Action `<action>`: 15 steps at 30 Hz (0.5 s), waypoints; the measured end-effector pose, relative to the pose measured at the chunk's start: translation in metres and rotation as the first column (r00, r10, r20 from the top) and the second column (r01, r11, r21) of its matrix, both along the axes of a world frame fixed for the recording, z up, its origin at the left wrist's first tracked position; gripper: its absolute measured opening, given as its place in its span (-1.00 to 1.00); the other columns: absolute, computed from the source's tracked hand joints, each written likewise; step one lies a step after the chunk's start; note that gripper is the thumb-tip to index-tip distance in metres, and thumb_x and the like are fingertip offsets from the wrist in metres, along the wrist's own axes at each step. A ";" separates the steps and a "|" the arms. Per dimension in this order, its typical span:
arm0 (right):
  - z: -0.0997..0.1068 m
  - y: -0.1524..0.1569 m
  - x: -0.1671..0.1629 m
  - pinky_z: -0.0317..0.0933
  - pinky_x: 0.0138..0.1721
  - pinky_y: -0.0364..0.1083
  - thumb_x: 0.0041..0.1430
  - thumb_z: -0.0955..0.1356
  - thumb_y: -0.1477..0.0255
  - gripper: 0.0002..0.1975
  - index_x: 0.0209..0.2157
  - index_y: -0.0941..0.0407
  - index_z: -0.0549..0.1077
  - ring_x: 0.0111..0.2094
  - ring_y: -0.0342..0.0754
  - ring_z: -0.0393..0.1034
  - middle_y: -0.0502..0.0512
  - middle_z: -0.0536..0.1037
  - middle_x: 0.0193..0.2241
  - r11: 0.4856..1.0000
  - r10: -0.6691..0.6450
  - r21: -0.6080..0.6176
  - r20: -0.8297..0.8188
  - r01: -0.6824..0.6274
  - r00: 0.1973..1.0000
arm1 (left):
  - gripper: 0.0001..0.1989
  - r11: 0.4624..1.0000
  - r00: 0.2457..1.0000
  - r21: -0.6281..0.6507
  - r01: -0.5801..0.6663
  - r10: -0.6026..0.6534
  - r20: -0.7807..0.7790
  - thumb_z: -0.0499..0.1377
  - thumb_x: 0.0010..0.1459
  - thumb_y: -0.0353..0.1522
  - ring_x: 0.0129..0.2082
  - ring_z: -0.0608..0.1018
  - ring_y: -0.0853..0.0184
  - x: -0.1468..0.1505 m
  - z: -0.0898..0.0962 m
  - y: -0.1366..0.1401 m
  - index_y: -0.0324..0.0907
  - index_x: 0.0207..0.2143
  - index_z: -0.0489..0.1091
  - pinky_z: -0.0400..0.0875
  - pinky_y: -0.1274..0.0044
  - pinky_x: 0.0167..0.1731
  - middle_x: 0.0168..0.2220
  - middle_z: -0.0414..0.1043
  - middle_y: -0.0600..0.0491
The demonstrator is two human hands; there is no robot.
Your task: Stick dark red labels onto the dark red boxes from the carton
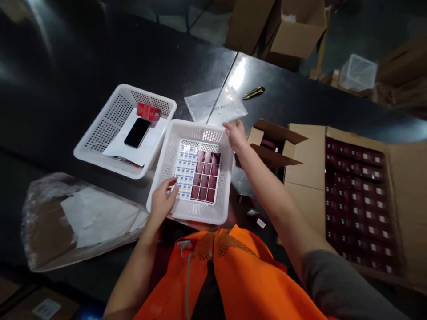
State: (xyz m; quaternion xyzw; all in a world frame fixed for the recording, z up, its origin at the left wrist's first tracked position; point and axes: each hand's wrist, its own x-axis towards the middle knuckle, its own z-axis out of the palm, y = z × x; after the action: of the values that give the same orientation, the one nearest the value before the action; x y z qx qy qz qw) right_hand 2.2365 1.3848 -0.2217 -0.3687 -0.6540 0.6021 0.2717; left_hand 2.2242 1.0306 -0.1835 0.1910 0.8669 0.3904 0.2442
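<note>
A white perforated plastic basket (225,213) stands on the table in front of me. In it lies a sheet of labels, one part with white labels (185,171) and the other with dark red labels (205,177). My left hand (163,198) reaches over the basket's left side, fingers apart at the left edge of the sheet; whether they touch it I cannot tell. At the far right corner of the basket is my right hand (236,134), fingers stretched out near the rim and beside a clear plastic bag (216,106). It shows nothing held.
A second white basket (96,158) holds a black phone (137,132), papers and a red box (148,112). A yellow-black box cutter (254,93) lies behind. At right, a small open carton (276,142) stands beside a large carton (305,173) of dark red boxes (355,200). Wrapped white sheets (103,215) lie left.
</note>
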 end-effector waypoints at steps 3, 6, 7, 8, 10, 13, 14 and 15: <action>0.013 -0.045 0.095 0.33 0.15 0.12 0.01 0.50 0.30 -0.35 0.14 0.05 0.33 0.05 0.04 0.45 0.15 0.53 0.00 0.991 -0.005 -0.132 0.009 0.006 1.000 | -0.63 0.920 0.942 -0.203 0.334 -0.319 0.103 0.14 0.28 -0.29 0.07 0.59 0.10 0.009 -0.023 0.068 -0.18 0.10 0.48 0.42 0.35 0.10 0.08 0.57 -0.17; 0.024 -0.101 0.210 0.39 0.06 0.09 -0.07 0.52 0.20 -0.48 -0.06 0.04 0.44 -0.10 0.03 0.51 0.11 0.61 -0.17 0.967 -0.105 -0.216 0.141 0.134 0.984 | -0.54 0.862 0.911 -0.296 0.411 -0.381 0.155 0.19 0.27 -0.17 0.11 0.57 -0.07 0.030 -0.042 0.122 -0.27 0.11 0.49 0.39 0.25 0.10 0.05 0.57 -0.31; 0.026 -0.118 0.245 0.40 0.02 0.08 -0.10 0.53 0.18 -0.49 -0.09 0.03 0.45 -0.15 0.03 0.52 0.11 0.61 -0.20 0.948 -0.154 -0.247 0.196 0.200 0.968 | -0.44 0.853 0.911 -0.322 0.412 -0.378 0.163 0.17 0.28 -0.10 0.12 0.55 -0.15 0.037 -0.045 0.133 -0.31 0.15 0.46 0.38 0.19 0.10 0.05 0.55 -0.38; 0.027 -0.134 0.277 0.41 -0.03 0.07 -0.12 0.54 0.17 -0.49 -0.12 0.03 0.46 -0.19 0.02 0.51 0.10 0.62 -0.24 0.925 -0.204 -0.270 0.241 0.267 0.949 | -0.34 0.840 0.910 -0.350 0.415 -0.377 0.175 0.12 0.30 -0.01 0.14 0.53 -0.21 0.044 -0.047 0.142 -0.36 0.20 0.41 0.37 0.13 0.10 0.06 0.53 -0.44; 0.029 -0.160 0.329 0.41 -0.07 0.06 -0.16 0.55 0.16 -0.48 -0.15 0.02 0.46 -0.24 0.01 0.51 0.09 0.62 -0.29 0.871 -0.314 -0.287 0.301 0.400 0.900 | -0.16 0.814 0.901 -0.385 0.434 -0.381 0.210 -0.09 0.34 0.11 0.19 0.48 -0.26 0.054 -0.048 0.153 -0.41 0.32 0.28 0.32 0.06 0.13 0.14 0.45 -0.51; 0.028 -0.185 0.379 0.38 -0.08 0.04 -0.20 0.53 0.16 -0.48 -0.17 0.03 0.45 -0.25 0.00 0.49 0.08 0.61 -0.31 0.796 -0.448 -0.255 0.360 0.549 0.818 | -0.03 0.785 0.877 -0.393 0.479 -0.402 0.265 -0.25 0.31 0.20 0.29 0.39 -0.22 0.063 -0.047 0.161 -0.36 0.44 0.06 0.25 0.06 0.22 0.29 0.31 -0.46; 0.026 -0.188 0.390 0.37 -0.08 0.04 -0.21 0.52 0.15 -0.48 -0.18 0.03 0.45 -0.25 0.00 0.49 0.07 0.60 -0.32 0.778 -0.475 -0.239 0.383 0.581 0.792 | -0.01 0.794 0.890 -0.407 0.452 -0.377 0.255 -0.18 0.29 0.22 0.33 0.34 -0.22 0.065 -0.048 0.164 -0.33 0.47 -0.01 0.23 0.05 0.24 0.34 0.23 -0.44; 0.023 -0.190 0.398 0.37 -0.09 0.04 -0.23 0.51 0.14 -0.48 -0.19 0.04 0.45 -0.26 0.00 0.49 0.07 0.59 -0.33 0.766 -0.491 -0.222 0.404 0.604 0.772 | 0.01 0.813 0.913 -0.420 0.404 -0.330 0.240 -0.06 0.25 0.23 0.36 0.29 -0.23 0.068 -0.049 0.167 -0.30 0.48 -0.06 0.21 0.03 0.25 0.39 0.16 -0.43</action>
State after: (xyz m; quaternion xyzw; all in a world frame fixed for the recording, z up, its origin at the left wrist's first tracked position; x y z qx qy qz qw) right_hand 2.6347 1.1947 -0.1987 -0.6795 -0.4366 0.5294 0.2595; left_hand 2.2919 1.1978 -0.2323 0.2605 0.8591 0.1325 0.4202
